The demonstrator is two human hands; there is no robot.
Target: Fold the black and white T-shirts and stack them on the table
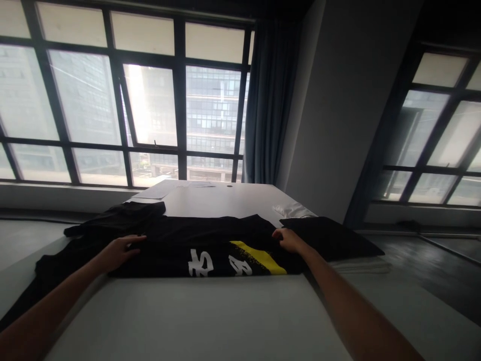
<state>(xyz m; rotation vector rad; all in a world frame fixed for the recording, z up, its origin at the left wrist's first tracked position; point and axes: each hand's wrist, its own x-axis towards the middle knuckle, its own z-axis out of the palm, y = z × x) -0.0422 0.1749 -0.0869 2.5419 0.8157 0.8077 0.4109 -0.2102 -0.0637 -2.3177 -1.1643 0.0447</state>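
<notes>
A black garment (169,245) with white lettering and a yellow band lies folded in a wide strip across the white table (195,316). At its left end is my left hand (122,250), its thumb and fingers apart and touching the cloth. My right hand (288,239) is at the upper right end of the garment, fingers bent together on the black fabric; whether cloth is pinched between them is too dark to tell fully.
More black clothing (116,216) lies at the left. A black folded item (330,235) rests at the right over pale material, beside a clear plastic bag (295,209). Papers (156,190) lie at the table's far left. Windows and a curtain (268,100) stand beyond.
</notes>
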